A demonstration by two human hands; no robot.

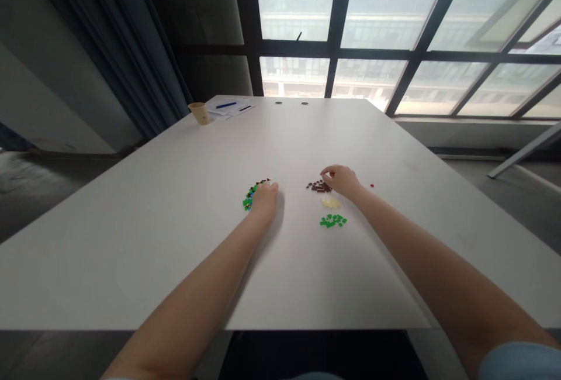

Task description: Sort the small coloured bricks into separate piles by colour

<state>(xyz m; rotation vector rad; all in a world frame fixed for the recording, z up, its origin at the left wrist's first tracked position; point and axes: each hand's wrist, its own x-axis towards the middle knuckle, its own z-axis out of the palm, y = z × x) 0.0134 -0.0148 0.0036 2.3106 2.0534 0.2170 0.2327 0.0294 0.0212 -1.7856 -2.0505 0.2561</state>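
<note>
My left hand (265,197) rests at the right edge of a mixed pile of small toy bricks (249,200) in green, blue, black and other colours. Its fingers are curled downward, and the fingertips are mostly hidden behind the hand. Over the right end of a group of dark brown bricks (319,186), my right hand (342,180) has thumb and forefinger drawn together; anything between them is too small to make out. Nearer to me lie pale yellow bricks (331,203) and then green bricks (333,221), each colour in its own cluster.
A single red brick (372,185) lies right of my right hand. At the far left of the white table (298,286) stand a paper cup (200,113) and papers (223,112) with a blue pen (226,105) on top. Windows rise beyond the far edge.
</note>
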